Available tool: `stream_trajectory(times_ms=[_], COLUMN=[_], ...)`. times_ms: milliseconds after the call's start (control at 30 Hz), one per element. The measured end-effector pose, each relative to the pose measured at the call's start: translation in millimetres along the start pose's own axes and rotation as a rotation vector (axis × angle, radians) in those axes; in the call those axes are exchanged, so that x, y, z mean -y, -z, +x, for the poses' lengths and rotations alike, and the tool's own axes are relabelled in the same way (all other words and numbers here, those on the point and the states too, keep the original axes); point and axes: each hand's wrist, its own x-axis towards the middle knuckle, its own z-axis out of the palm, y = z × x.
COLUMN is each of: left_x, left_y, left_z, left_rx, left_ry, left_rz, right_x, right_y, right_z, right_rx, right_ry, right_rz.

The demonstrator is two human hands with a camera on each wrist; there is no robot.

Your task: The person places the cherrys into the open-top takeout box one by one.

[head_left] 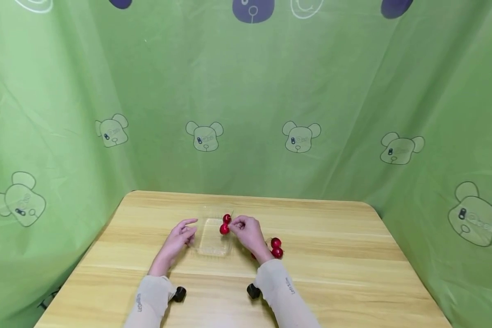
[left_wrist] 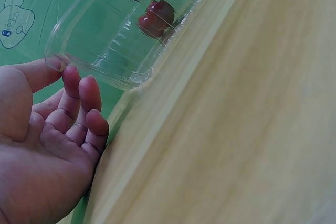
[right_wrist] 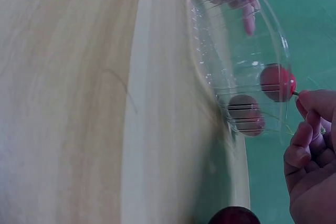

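Observation:
My right hand pinches the thin stem of a red cherry, which hangs at the right side of a clear plastic container. Another cherry lies inside, near the container's right end, seen through the wall in the right wrist view. My left hand is at the container's left side with its fingers loosely bent; in the left wrist view, fingertips lie close to the rim. Whether they touch it I cannot tell.
Two cherries lie on the wooden table right of my right wrist, and another is partly hidden by that wrist. A green curtain with bear faces stands behind the table and along both sides.

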Motion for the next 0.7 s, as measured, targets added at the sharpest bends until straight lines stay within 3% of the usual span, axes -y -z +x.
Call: stream_trajectory(times_ms=[700], left_x=[1.2], left_y=[0.6], left_z=[0.5], left_rx=[-0.008], left_ry=[0.0], left_rz=[-0.013], right_x=[-2.2], right_y=[-11.3], right_z=[3.1], right_rx=[-0.014], right_ry=[0.05], right_rz=[-0.086])
